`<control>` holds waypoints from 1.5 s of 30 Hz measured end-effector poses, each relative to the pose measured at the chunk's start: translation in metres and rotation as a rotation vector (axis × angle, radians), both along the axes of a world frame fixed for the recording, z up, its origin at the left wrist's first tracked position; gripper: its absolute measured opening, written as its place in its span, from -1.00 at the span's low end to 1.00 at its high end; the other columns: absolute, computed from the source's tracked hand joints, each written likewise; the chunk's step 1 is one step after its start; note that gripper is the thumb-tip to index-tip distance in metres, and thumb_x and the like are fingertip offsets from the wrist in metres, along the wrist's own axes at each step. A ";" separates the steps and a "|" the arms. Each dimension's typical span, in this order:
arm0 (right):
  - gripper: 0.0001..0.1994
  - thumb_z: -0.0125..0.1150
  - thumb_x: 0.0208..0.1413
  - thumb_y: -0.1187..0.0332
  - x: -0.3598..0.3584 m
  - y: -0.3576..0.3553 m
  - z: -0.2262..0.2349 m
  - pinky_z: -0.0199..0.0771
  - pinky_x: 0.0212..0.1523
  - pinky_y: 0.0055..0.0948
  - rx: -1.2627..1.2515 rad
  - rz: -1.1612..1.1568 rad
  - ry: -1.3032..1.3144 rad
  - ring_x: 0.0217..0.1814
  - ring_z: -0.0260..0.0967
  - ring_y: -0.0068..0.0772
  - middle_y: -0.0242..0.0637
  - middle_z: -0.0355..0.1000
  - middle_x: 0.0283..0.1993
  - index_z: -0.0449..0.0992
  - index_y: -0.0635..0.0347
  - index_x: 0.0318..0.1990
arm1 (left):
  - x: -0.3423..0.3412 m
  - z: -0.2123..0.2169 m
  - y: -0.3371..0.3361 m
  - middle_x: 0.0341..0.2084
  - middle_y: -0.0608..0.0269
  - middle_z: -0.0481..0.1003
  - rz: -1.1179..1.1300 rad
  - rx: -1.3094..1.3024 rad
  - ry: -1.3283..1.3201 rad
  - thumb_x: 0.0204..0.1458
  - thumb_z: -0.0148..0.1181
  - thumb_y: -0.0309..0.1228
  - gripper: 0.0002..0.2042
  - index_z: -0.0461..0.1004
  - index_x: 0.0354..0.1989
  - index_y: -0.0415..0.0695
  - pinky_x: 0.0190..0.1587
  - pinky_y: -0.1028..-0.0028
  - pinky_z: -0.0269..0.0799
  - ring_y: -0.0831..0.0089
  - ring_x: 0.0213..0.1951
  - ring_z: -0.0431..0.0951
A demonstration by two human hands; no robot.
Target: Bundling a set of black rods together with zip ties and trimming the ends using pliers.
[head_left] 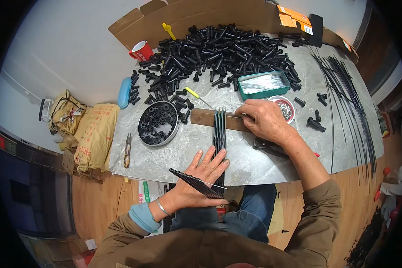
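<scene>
My left hand (202, 172) lies with fingers outstretched over a row of thin black rods (219, 134) at the table's front edge. A second fan of black rods (196, 183) crosses the back of this hand. The first row's far ends lie side by side across a flat brown wooden strip (203, 118). At the strip's right part, my right hand (264, 119) is closed in a pinch beside the rod tips. Whatever its fingertips hold is too small to make out. A dark tool (270, 146), partly hidden, lies under the right wrist.
Black plastic fittings (219, 49) are heaped at the back. A round tin (176, 134), a green box of thin pale pins (264, 95) and a small red-rimmed bowl (291, 110) surround the strip. Scissors (127, 151) lie left; long black rods (347, 96) lie right. A red mug (144, 52) stands back left.
</scene>
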State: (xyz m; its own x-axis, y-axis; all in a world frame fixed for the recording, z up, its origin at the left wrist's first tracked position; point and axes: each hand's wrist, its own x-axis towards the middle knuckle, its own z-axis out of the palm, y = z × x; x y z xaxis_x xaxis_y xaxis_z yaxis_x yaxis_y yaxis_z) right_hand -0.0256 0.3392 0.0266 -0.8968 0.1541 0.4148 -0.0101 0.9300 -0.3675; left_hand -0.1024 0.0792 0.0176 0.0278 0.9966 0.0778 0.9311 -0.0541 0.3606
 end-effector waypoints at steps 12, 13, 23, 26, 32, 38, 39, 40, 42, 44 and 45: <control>-0.85 0.11 -0.09 0.47 0.001 0.002 0.000 0.41 -0.36 -0.24 -0.019 0.012 0.017 -0.37 0.42 -0.16 -0.24 0.41 -0.45 0.56 0.16 -0.33 | 0.000 0.001 0.000 0.30 -0.16 0.00 -0.004 -0.010 0.009 -0.29 0.36 0.11 -0.02 0.11 0.26 -0.25 0.32 -0.04 -0.20 -0.15 0.34 -0.08; -0.85 0.11 -0.09 0.47 0.001 0.002 0.000 0.41 -0.36 -0.24 -0.017 0.014 0.021 -0.37 0.42 -0.16 -0.24 0.40 -0.45 0.56 0.16 -0.33 | 0.000 0.000 0.000 0.30 -0.16 0.00 -0.004 -0.006 0.006 -0.29 0.36 0.11 -0.02 0.11 0.26 -0.25 0.32 -0.04 -0.20 -0.15 0.34 -0.08; -0.85 0.09 -0.10 0.49 0.000 0.003 -0.001 0.40 -0.38 -0.25 -0.004 0.018 0.028 -0.38 0.42 -0.16 -0.24 0.40 -0.46 0.56 0.18 -0.35 | 0.001 0.000 0.001 0.30 -0.17 0.00 -0.001 -0.030 0.024 -0.33 0.40 0.07 -0.02 0.12 0.25 -0.25 0.32 -0.05 -0.19 -0.16 0.34 -0.07; -0.87 0.11 -0.11 0.44 0.000 0.004 -0.001 0.44 -0.34 -0.22 -0.053 0.004 0.004 -0.35 0.45 -0.14 -0.25 0.45 -0.41 0.56 0.16 -0.39 | 0.002 0.001 0.002 0.30 -0.16 0.01 0.003 -0.038 0.019 -0.33 0.40 0.06 -0.02 0.12 0.25 -0.25 0.32 -0.05 -0.19 -0.16 0.34 -0.07; -0.86 0.10 -0.10 0.44 0.000 0.006 -0.003 0.44 -0.34 -0.21 -0.082 0.020 0.009 -0.34 0.45 -0.15 -0.25 0.45 -0.41 0.57 0.17 -0.39 | 0.003 0.002 0.004 0.30 -0.16 0.01 0.005 -0.039 0.000 -0.37 0.44 0.03 0.01 0.09 0.27 -0.24 0.32 -0.04 -0.20 -0.17 0.34 -0.08; -0.86 0.09 -0.11 0.43 -0.001 0.008 -0.003 0.44 -0.33 -0.21 -0.079 0.023 0.012 -0.35 0.46 -0.13 -0.24 0.46 -0.41 0.57 0.17 -0.40 | 0.003 0.003 0.004 0.30 -0.16 0.01 0.014 -0.053 -0.005 -0.37 0.44 0.04 0.02 0.07 0.28 -0.21 0.32 -0.05 -0.20 -0.19 0.34 -0.08; -0.86 0.09 -0.11 0.43 -0.001 0.008 -0.003 0.44 -0.32 -0.21 -0.068 0.022 0.011 -0.35 0.46 -0.13 -0.24 0.46 -0.41 0.57 0.17 -0.40 | 0.003 0.004 0.004 0.30 -0.16 0.01 0.012 -0.053 -0.001 -0.37 0.43 0.04 0.02 0.07 0.28 -0.21 0.32 -0.05 -0.21 -0.19 0.34 -0.08; -0.86 0.09 -0.11 0.44 -0.001 0.008 -0.004 0.44 -0.32 -0.21 -0.057 0.020 0.010 -0.35 0.46 -0.13 -0.24 0.46 -0.41 0.57 0.17 -0.40 | 0.003 0.004 0.005 0.30 -0.16 0.00 0.011 -0.052 0.004 -0.37 0.43 0.04 0.03 0.07 0.28 -0.21 0.32 -0.05 -0.21 -0.19 0.33 -0.08; -0.86 0.09 -0.11 0.44 -0.001 0.009 -0.004 0.44 -0.32 -0.21 -0.068 0.024 0.009 -0.35 0.46 -0.13 -0.24 0.46 -0.41 0.57 0.17 -0.39 | 0.003 0.002 0.005 0.31 -0.16 0.00 0.010 -0.054 0.000 -0.36 0.42 0.05 0.02 0.06 0.28 -0.21 0.32 -0.05 -0.21 -0.19 0.34 -0.08; -0.86 0.09 -0.11 0.44 -0.001 0.009 -0.004 0.44 -0.31 -0.21 -0.078 0.029 0.010 -0.35 0.46 -0.13 -0.23 0.46 -0.41 0.57 0.17 -0.39 | 0.003 0.002 0.005 0.31 -0.16 0.00 0.009 -0.055 -0.003 -0.36 0.42 0.05 0.02 0.06 0.29 -0.21 0.32 -0.05 -0.21 -0.19 0.34 -0.08; -0.85 0.10 -0.11 0.44 -0.002 0.009 -0.004 0.44 -0.31 -0.20 -0.073 0.029 0.003 -0.34 0.46 -0.13 -0.23 0.46 -0.40 0.57 0.17 -0.38 | 0.003 0.002 0.005 0.31 -0.16 0.00 0.011 -0.053 0.001 -0.36 0.42 0.06 0.02 0.06 0.29 -0.21 0.32 -0.05 -0.21 -0.19 0.34 -0.08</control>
